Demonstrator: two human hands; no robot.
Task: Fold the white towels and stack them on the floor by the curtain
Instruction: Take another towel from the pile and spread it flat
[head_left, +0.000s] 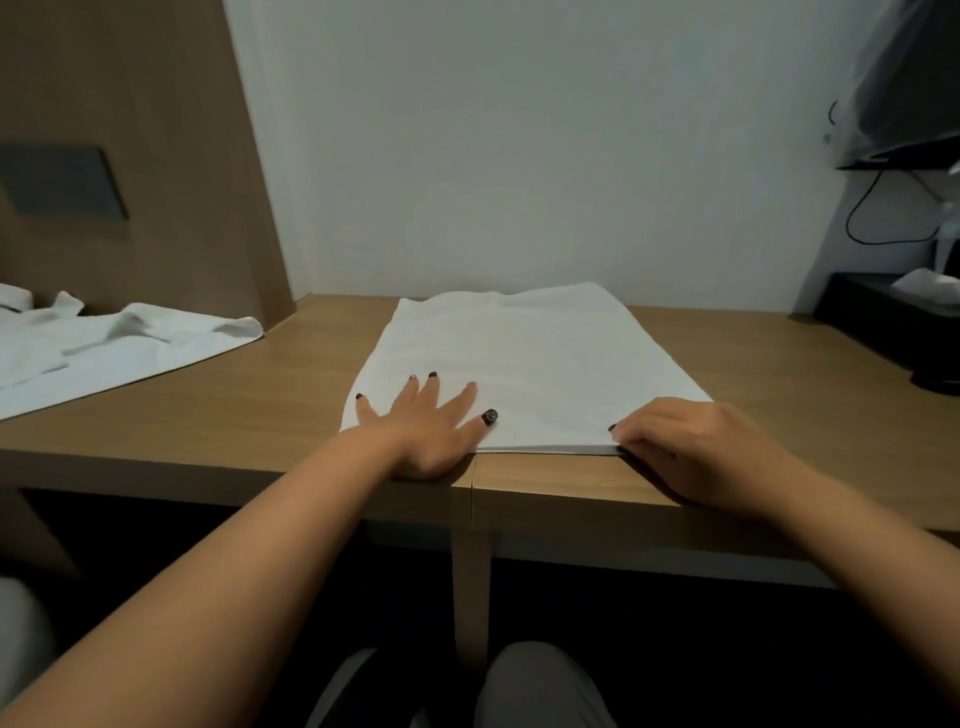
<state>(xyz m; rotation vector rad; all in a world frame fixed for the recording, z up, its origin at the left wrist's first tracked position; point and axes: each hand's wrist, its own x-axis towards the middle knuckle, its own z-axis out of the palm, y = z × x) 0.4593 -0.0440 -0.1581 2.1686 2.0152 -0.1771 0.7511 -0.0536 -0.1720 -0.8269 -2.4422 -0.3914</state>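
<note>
Towel (524, 364) lies flat at centre frame on the wooden desk (291, 395), near edge level with the desk front. My left hand (421, 426) is splayed flat on its lower-left corner, gripping nothing. My right hand (691, 447) is curled at the lower-right corner, fingertips seemingly pinching the doubled edge; the actual closure is hidden. Advice: keep the left palm pinning, match the layers, smooth outward before the next fold. Unfolded towels (104, 343) wait at left. No curtain in view.

Bare forearms, dark polished nails on the left hand (423, 423), grey trousers (540, 686).
</note>
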